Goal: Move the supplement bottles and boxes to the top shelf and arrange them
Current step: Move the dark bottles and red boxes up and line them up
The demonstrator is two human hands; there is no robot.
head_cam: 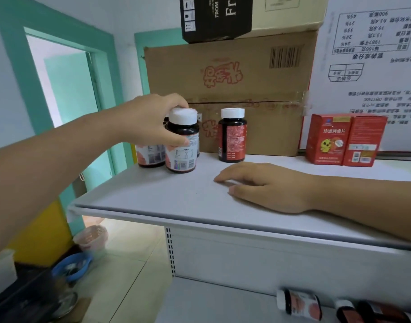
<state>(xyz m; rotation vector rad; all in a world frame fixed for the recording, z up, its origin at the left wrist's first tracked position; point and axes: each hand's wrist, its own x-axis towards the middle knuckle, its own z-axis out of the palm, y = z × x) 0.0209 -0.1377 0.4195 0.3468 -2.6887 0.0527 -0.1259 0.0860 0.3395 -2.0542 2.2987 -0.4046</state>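
My left hand (151,120) grips a dark supplement bottle (182,145) with a white cap, standing at the left of the white top shelf (167,197). A second bottle (149,155) stands just behind it, mostly hidden by my hand. Further right stands a dark bottle with a red label (232,135). Two red boxes (345,139) stand side by side at the right of the shelf. My right hand (267,185) rests flat and open on the shelf surface, holding nothing. On the lower shelf, bottles (299,304) lie on their sides.
Large cardboard cartons (227,73) fill the back of the top shelf, with a black box (214,17) on them and a white printed carton (367,54) at right. To the left is a teal doorway (67,78); bowls and a basket sit on the floor below.
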